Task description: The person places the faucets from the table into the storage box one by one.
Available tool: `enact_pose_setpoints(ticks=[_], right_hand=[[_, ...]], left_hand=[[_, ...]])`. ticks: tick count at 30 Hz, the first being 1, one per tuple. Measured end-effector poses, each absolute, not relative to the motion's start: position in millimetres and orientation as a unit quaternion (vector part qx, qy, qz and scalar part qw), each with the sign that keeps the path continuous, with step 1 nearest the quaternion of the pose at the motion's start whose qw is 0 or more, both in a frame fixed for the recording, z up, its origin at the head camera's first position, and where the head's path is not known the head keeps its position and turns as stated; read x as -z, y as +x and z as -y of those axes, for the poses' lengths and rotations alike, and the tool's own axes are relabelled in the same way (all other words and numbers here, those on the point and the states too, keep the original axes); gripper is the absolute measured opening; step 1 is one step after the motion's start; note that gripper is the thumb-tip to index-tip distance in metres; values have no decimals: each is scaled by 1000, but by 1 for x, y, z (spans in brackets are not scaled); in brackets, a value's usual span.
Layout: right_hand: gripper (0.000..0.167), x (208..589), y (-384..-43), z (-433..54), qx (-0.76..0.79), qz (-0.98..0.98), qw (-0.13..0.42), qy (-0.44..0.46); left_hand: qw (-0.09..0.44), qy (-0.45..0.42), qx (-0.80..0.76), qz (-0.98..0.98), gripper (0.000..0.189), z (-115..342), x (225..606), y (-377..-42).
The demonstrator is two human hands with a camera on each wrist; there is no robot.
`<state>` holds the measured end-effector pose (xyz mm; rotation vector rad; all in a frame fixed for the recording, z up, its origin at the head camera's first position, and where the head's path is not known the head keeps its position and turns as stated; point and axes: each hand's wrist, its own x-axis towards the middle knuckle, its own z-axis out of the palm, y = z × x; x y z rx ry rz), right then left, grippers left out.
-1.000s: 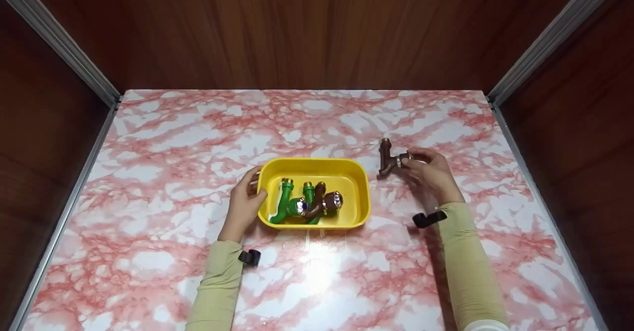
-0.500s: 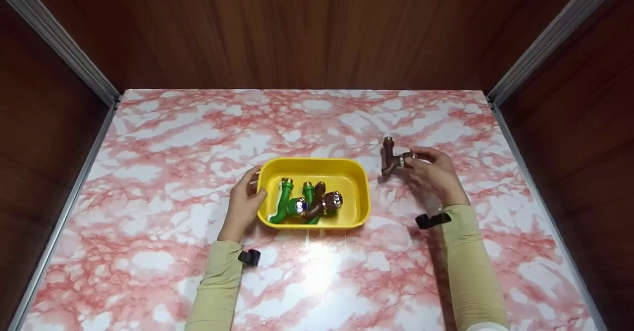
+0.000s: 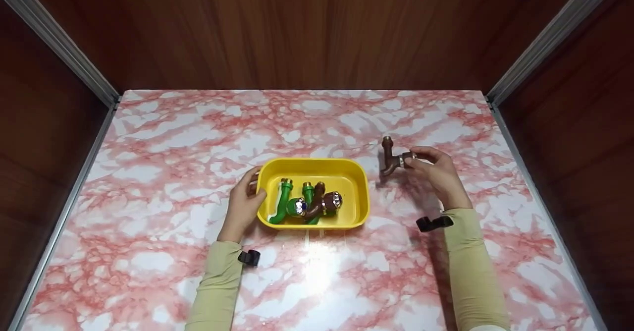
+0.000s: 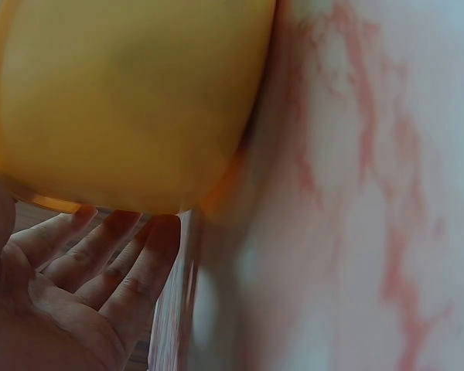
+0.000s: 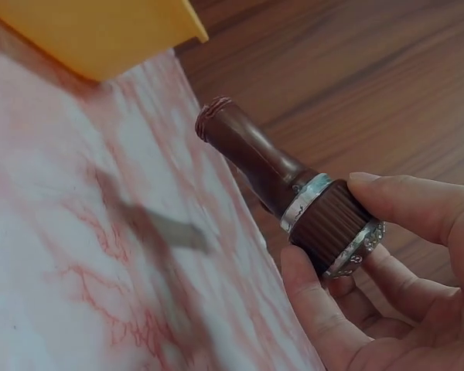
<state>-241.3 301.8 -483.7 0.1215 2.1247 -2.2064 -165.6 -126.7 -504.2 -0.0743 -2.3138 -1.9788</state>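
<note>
A yellow plastic tub (image 3: 354, 182) stands on the table. My left hand (image 3: 241, 206) grips its left end, thumb at the rim and fingers against the outer wall. Inside lie two green taps (image 3: 283, 203), with a brown tap (image 3: 316, 207) lying partly over one of them. To the right of the tub, my right hand (image 3: 439, 176) pinches another brown tap (image 3: 390, 161) by its ribbed knob (image 5: 329, 226), between thumb and fingers. That tap is held above the table, its shadow below it in the right wrist view.
The table (image 3: 163, 281) has a red and white marbled top. Brown wood-grain panels (image 3: 307, 33) close off the back and both sides, with metal strips (image 3: 64, 48) at the corners. A black band (image 3: 249, 257) sits at each wrist.
My right hand has shifted slightly to the right with the brown tap, away from the tub. The left hand and the tub have stayed in place.
</note>
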Motion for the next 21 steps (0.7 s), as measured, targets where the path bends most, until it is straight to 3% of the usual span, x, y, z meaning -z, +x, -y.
enact_pose_setpoints(ticks=[21], right_hand=[[37,473,-232,-296,736,-675,35,27]], left_hand=[[43,-27,651,758,53,128,505,-166]])
